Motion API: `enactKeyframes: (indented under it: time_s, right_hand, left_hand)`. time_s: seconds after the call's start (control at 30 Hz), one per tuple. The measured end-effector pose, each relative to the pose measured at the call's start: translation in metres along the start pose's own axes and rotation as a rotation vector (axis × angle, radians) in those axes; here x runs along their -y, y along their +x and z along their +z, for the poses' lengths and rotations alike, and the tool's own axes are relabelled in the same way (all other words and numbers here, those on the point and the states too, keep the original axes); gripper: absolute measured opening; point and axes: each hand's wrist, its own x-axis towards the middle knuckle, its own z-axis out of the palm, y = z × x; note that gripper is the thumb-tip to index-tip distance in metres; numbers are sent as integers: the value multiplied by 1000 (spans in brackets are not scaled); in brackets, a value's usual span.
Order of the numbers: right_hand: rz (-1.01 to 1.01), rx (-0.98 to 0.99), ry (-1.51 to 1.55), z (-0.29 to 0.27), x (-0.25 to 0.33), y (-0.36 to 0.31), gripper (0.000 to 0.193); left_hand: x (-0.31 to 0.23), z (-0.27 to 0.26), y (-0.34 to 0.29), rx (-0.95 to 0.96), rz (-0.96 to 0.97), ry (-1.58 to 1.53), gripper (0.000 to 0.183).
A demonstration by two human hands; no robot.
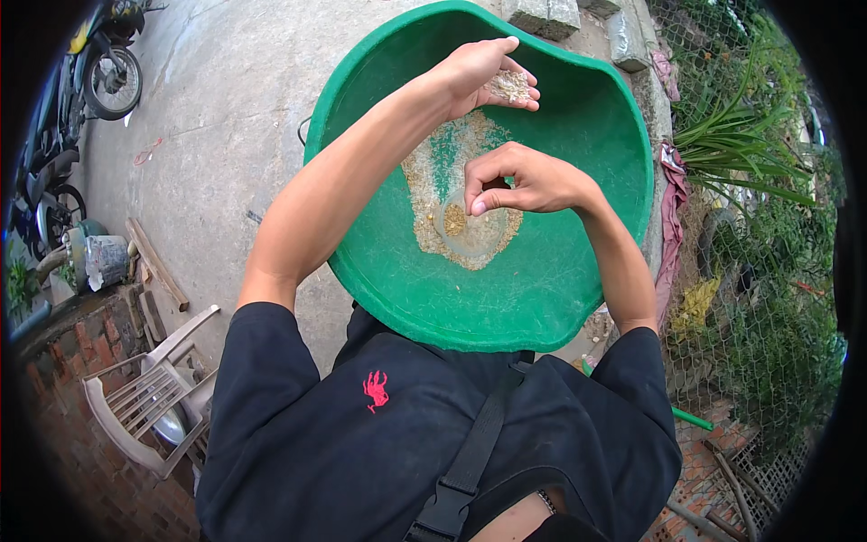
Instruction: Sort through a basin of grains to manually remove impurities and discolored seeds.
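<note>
Grain, or something pale and flaky like it, [508, 87] is sitting in a small heap on my left hand [479, 77], palm turned up and open, fingers a bit bent around the pile. That hand is up over the far side of a big green tub [560, 289], whose near rim is right up by my black shirt [361, 434].

My right hand [526, 179] is lower down, fingers curled in and the thumb up against the index finger. Can't tell if there's anything pinched in there, tbh. It's just above a see-through round container [489, 242] on the tub floor, with some golden grains [454, 219] showing inside. Around that there's a loose spread of bits [423, 203], pale in places and more yellowish in others.

As for the yard: couple of motorbikes [112, 83] parked on the concrete [217, 99] off to the left, a slatted plastic chair [153, 397] lower down on that side, some concrete blocks [544, 14] past the far rim, and a wire fence [722, 361] with greenery [745, 144] on my right.
</note>
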Motion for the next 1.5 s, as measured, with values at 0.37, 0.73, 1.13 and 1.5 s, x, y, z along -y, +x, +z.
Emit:
enactKeyframes:
  time_s: [0.37,0.73,1.13,1.5]
  right_hand:
    - [-58,-747,-507,-24,0,-11,12]
    - [9,-980,-746,-39,-21,-18,19]
    - [21,-931,-843,-36,-24,-15,12]
    - [75,-998,-340,-38,-27,-19,9]
  left_hand:
    - [4,-5,6,-30,45,-11,67]
    - [8,-3,8,-41,36,-17,66]
    - [10,0,6,-38,10,58,64]
    - [9,2,4,-34,37,15,67]
